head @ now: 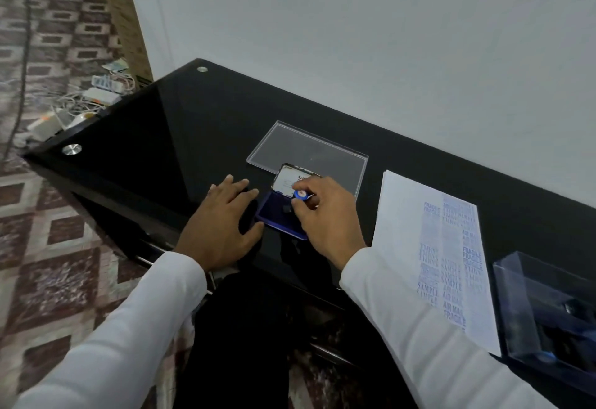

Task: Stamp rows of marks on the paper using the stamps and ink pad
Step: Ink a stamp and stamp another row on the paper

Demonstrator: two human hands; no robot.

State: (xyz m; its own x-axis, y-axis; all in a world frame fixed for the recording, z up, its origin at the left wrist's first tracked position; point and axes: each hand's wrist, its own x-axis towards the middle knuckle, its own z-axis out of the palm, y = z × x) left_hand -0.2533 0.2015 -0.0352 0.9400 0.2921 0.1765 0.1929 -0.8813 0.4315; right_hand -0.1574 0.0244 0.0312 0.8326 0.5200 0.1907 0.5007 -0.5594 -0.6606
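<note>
One grey wall (387,37) fills the upper right of the frame, and a patterned carpet (48,199) runs down the left. I see my black glass table (145,137) crossing the middle. At lower right lies the paper (406,231), with blue marks in rows. In the centre, my left hand (222,225) rests flat, fingers spread, beside the ink pad (277,218). My right hand (325,215) pinches a stamp (301,195) on the pad.
</note>
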